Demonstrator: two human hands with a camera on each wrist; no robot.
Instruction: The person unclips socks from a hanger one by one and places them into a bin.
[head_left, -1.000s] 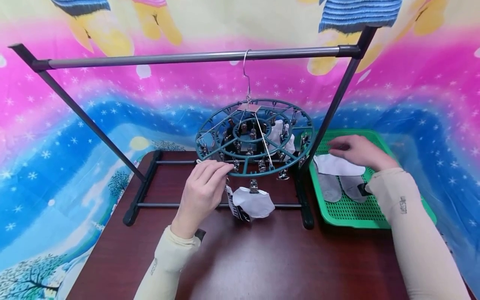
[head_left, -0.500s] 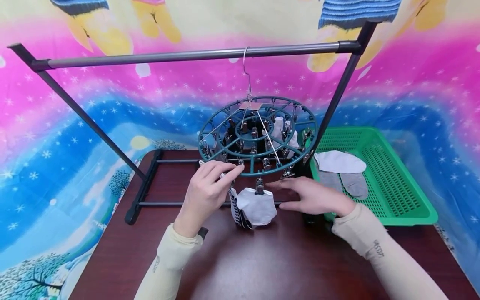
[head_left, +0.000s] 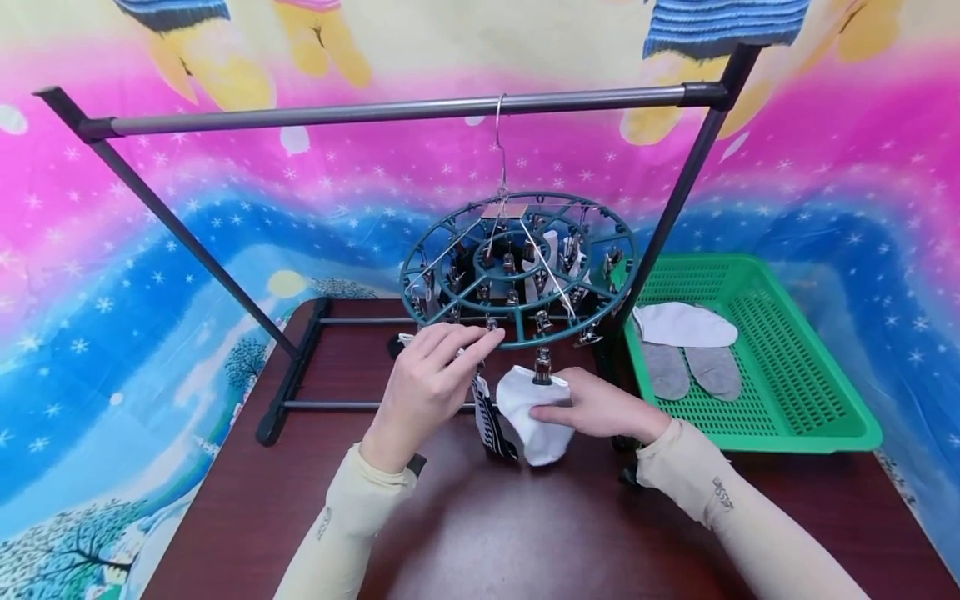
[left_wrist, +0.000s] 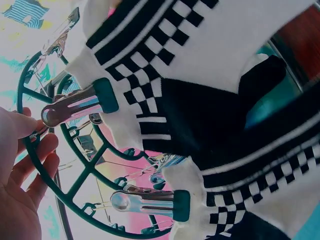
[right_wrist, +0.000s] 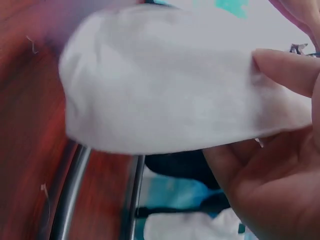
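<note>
A round green clip hanger point(head_left: 517, 325) hangs by its hook from a metal rail. My left hand point(head_left: 429, 387) holds the hanger's near rim; in the left wrist view its fingers point(left_wrist: 47, 142) curl round it. Black-and-white checkered socks point(left_wrist: 200, 115) hang from metal clips point(left_wrist: 75, 107) beside that hand. A plain white sock point(head_left: 542, 442) hangs from a clip point(head_left: 542, 367) at the front. My right hand point(head_left: 611, 404) pinches this white sock between thumb and fingers, just below the clip. In the right wrist view the white sock spreads out from the thumb point(right_wrist: 285, 70).
The dark stand point(head_left: 300, 358) rises from the brown table point(head_left: 517, 533). To the right stands a green basket point(head_left: 825, 400), with a white sock point(head_left: 686, 323) lying over grey socks point(head_left: 712, 372). More socks hang toward the hanger's far side. A patterned cloth point(head_left: 187, 292) covers the wall behind.
My right hand has moved left from over the basket to the hanging white sock and now pinches it. My left hand stays at the rim; the hanger has shifted slightly right.
</note>
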